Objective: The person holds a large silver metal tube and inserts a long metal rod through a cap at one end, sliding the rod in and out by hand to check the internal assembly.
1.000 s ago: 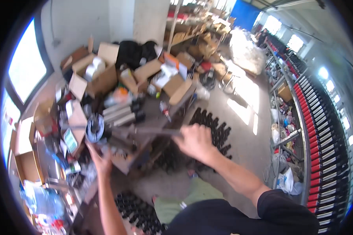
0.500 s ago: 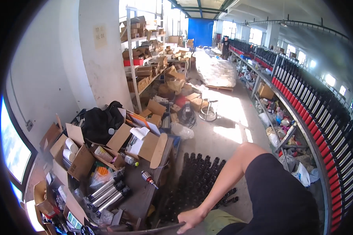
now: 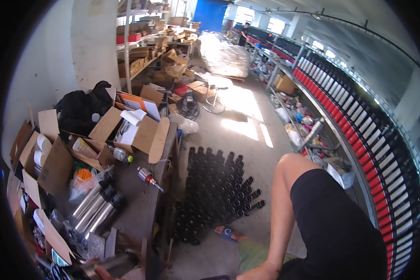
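- Touching the silver cylinder (image 3: 119, 266) at the desk's (image 3: 135, 203) near end: the left hand (image 3: 102, 273); whether its fingers grasp, I cannot tell.
- Right hand (image 3: 260, 272): fingers mostly cut off, state unclear.
- Beyond, shiny tubes (image 3: 91, 212) lie on the desk; a red-and-silver tool (image 3: 148, 178) sits by its right edge.

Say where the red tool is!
The red tool lies left of centre in the head view, on the bench, up and right of the silver tubes.

Free passage over the benchtop (image 3: 136, 199) between 3 silver tubes (image 3: 94, 210) and red tool (image 3: 147, 176); cardboard boxes (image 3: 146, 134) block beyond.
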Demonstrator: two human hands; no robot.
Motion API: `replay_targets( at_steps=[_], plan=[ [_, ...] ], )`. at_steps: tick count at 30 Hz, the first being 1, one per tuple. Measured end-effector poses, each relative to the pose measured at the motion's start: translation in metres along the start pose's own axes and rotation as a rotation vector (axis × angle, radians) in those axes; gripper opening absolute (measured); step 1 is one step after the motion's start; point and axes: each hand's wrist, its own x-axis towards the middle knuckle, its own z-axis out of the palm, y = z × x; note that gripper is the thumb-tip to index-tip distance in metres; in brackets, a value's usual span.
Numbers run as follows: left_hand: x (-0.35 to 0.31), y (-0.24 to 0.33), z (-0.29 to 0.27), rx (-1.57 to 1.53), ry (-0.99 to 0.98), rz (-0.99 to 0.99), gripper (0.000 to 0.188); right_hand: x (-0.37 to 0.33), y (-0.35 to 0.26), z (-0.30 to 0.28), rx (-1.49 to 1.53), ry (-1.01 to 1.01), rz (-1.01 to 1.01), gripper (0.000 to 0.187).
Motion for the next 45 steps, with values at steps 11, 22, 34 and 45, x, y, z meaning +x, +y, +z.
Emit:
replay_targets(
  at_steps=[11,22,34,45],
  plan=[
    [0.052,0.024,-0.064,-0.140,-0.945,0.127,0.067,0.210,0.078,0.263,0.518,0.572,-0.267,0.044],
    [-0.135,0.080,-0.331,-0.735,-0.452,-1.201,0.057,0.234,0.001,0.096,-0.247,0.717,-0.813,0.022],
    [-0.016,0.207,-0.059,1.205,-0.090,-0.367,0.030,0.336,-0.401,-0.195,-2.137,0.344,-0.764,0.041],
    [0.003,0.146,-0.102,1.606,0.225,0.054,0.033,0.313,-0.377,-0.258,-2.044,0.489,-0.738,0.038]
  ],
)
